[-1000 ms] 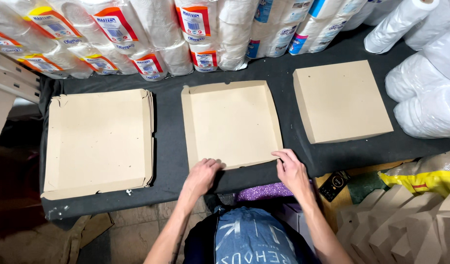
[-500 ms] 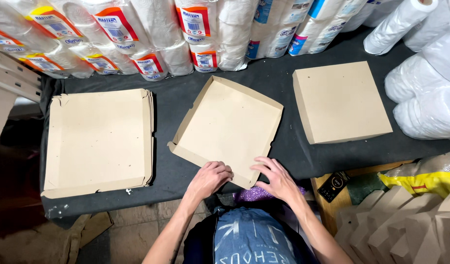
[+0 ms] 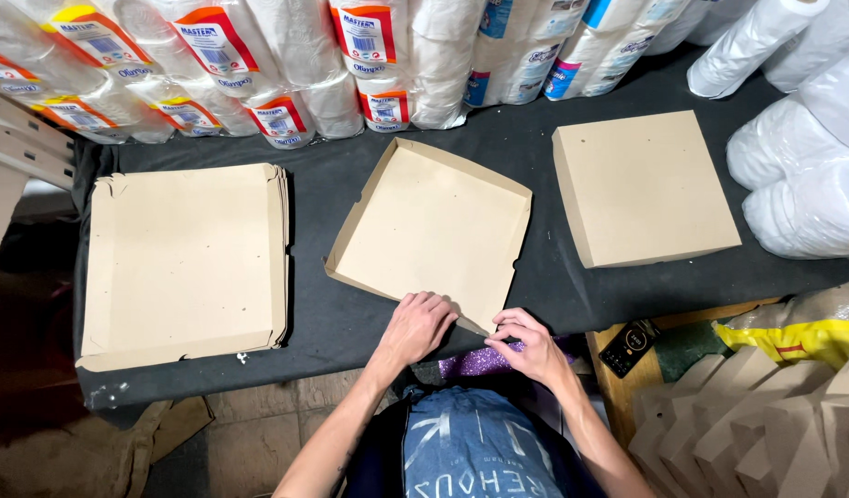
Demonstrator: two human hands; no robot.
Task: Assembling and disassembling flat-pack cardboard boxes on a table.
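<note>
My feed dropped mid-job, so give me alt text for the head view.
Both hands work the near corner of a tilted, open cardboard tray on a dark table: left hand on its edge, right hand at the corner. A stack of flat cardboard blanks lies left, a closed box right.

A packing workshop or stockroom: wrapped paper rolls point(image 3: 286, 65) line the top of the frame, flat cardboard boxes point(image 3: 184, 263) cover a dark table point(image 3: 535, 286), folded cardboard point(image 3: 765, 415) stacks lower right.

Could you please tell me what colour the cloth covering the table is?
The cloth is dark grey, almost black, seen best in the head view.
</note>
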